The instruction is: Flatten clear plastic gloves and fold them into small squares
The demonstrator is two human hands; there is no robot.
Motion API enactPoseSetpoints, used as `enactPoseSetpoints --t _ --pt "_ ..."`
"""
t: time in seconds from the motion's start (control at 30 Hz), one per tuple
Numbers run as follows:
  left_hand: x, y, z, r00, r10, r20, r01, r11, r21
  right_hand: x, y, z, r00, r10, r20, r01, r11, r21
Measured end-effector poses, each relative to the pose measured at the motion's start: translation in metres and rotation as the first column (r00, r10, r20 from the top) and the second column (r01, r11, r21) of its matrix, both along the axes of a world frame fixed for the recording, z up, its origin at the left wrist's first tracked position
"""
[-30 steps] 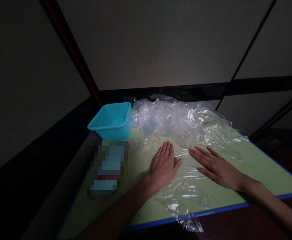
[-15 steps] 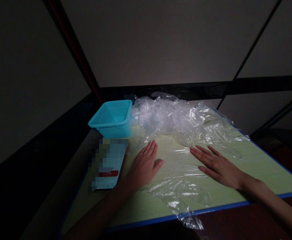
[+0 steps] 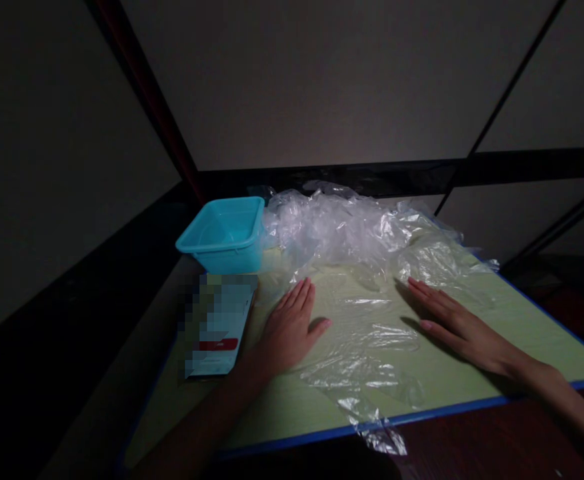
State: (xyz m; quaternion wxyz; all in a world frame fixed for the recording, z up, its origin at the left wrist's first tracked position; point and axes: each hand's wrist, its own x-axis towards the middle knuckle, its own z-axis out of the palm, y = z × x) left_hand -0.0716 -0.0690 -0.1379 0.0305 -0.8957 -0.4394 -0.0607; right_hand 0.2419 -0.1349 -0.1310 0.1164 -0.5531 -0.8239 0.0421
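A clear plastic sheet (image 3: 367,333) lies spread over a pale green mat (image 3: 512,320) with a blue border. My left hand (image 3: 287,327) lies flat, fingers stretched out, on the sheet's left edge beside a pixelated card. My right hand (image 3: 455,323) rests flat on the sheet's right side, fingers straight and slightly apart. Neither hand grips anything. Between my two hands the sheet is wrinkled, and a corner (image 3: 379,440) hangs over the mat's near edge.
A turquoise plastic tub (image 3: 225,233) stands at the mat's far left corner. A crumpled heap of clear plastic (image 3: 342,223) fills the back of the mat. A blurred-out card or packet (image 3: 219,323) lies left of my left hand. Dark rails and walls surround the table.
My left hand slid left across the sheet toward the card, then stayed. My right hand moved right and slightly back. The sheet between them is stretched wider.
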Motion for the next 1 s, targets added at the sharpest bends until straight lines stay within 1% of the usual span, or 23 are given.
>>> enactPoseSetpoints --t 0.07,0.17,0.3,0.4,0.47,0.57,0.7,0.8,0.9,1.0 --pt "0.003 0.001 0.001 1.0 0.007 -0.002 -0.007 1.0 -0.002 -0.002 -0.008 0.006 0.999 -0.036 0.002 0.036 0.999 0.017" --pt "0.007 0.004 0.002 1.0 0.001 -0.004 -0.001 1.0 -0.001 -0.019 -0.022 0.017 0.999 -0.041 0.012 0.041 0.998 0.041" --pt "0.008 0.005 0.003 1.0 -0.008 -0.022 0.008 1.0 -0.001 -0.049 -0.039 0.03 0.998 0.055 0.034 -0.054 0.998 -0.014" --pt "0.004 0.004 0.003 1.0 -0.007 -0.02 0.007 1.0 0.004 -0.06 -0.047 0.027 0.99 0.129 0.051 -0.127 0.991 -0.042" --pt "0.001 0.002 0.003 1.0 0.001 -0.014 -0.001 1.0 0.0 -0.058 -0.051 0.02 0.988 0.137 0.07 -0.134 0.99 -0.046" --pt "0.001 0.0 0.003 1.0 0.021 -0.006 -0.021 1.0 -0.007 -0.05 -0.052 0.009 0.99 0.104 0.097 -0.099 0.994 -0.053" --pt "0.008 -0.002 0.002 0.998 0.066 -0.001 -0.066 0.998 -0.014 -0.038 -0.044 0.004 0.992 0.085 0.092 -0.079 0.995 -0.063" --pt "0.014 -0.002 0.001 0.994 0.106 0.0 -0.106 0.994 -0.026 -0.029 -0.033 0.007 0.993 0.101 0.063 -0.096 0.993 -0.071" --pt "0.018 -0.002 0.0 0.991 0.135 0.016 -0.135 0.991 -0.02 -0.025 -0.026 0.014 0.993 0.112 0.047 -0.107 0.99 -0.087" --pt "0.02 -0.003 -0.002 0.988 0.15 0.024 -0.15 0.989 -0.003 -0.038 -0.028 0.023 0.998 0.047 0.052 -0.045 0.999 -0.03"
